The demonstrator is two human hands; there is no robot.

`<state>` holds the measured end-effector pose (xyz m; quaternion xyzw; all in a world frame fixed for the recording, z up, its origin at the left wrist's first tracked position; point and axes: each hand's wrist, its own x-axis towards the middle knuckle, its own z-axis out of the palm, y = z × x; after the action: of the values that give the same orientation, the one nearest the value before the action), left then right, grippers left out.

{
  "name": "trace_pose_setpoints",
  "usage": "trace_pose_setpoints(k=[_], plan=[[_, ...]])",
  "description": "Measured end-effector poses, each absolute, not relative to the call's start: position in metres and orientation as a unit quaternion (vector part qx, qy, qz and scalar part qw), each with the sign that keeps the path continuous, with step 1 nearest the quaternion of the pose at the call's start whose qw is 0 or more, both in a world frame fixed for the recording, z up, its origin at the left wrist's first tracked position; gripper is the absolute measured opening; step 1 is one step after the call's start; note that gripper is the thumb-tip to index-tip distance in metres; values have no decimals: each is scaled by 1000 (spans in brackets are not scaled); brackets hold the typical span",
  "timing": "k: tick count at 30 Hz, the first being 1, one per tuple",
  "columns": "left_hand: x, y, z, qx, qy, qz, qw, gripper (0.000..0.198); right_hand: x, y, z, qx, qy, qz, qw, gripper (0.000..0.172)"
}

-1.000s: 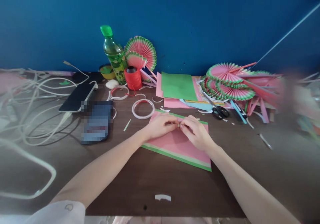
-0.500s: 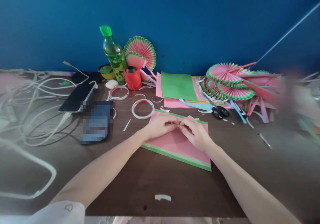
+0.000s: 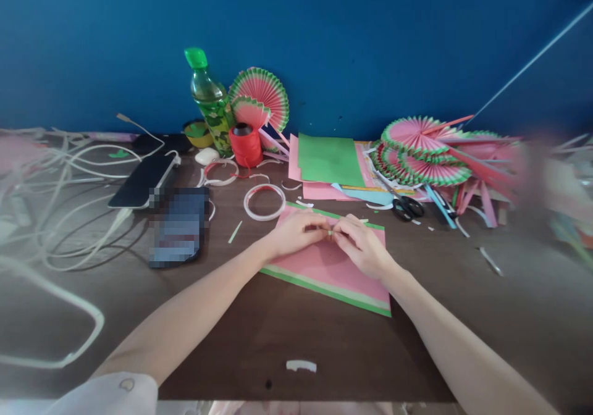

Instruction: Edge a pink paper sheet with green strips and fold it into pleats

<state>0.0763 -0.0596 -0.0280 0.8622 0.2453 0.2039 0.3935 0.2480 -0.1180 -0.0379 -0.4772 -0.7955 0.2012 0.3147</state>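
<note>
A pink sheet of paper [image 3: 324, 268] with green and pale green bands along two edges lies flat on the dark table. Over its far half, my left hand [image 3: 301, 233] and my right hand [image 3: 361, 245] meet, thumbs and fingertips pinched close together. Between the fingertips shows a small pale green piece [image 3: 330, 233], probably a bit of a paper strip; most of it is hidden by the fingers. A thin pale green strip [image 3: 235, 232] lies on the table left of the sheet.
Behind the sheet are a roll of tape [image 3: 264, 202], black-handled scissors [image 3: 407, 207] and green paper [image 3: 330, 159] on pink sheets. Pleated paper fans [image 3: 421, 149] lie at right. A red spool [image 3: 246, 146], a bottle [image 3: 210, 103], a phone [image 3: 143, 180] and tangled cables [image 3: 60, 155] occupy the left.
Both hands stay in the same place over the sheet. Slightly more of the small pale piece shows between the fingertips.
</note>
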Motion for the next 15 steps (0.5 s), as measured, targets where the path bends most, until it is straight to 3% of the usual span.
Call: trace_pose_setpoints(k=[6,11,15], plan=[[75,-61,-26,819,278,196,463,16,250,-119,-33,-504,-776,156,344,17],[72,-59,-25,734,288,212,577,12,268,-112,-35,-632,-649,71,417,14],[69,-54,-26,708,275,200,619,11,290,-101,-43,-724,-542,1,427,13]])
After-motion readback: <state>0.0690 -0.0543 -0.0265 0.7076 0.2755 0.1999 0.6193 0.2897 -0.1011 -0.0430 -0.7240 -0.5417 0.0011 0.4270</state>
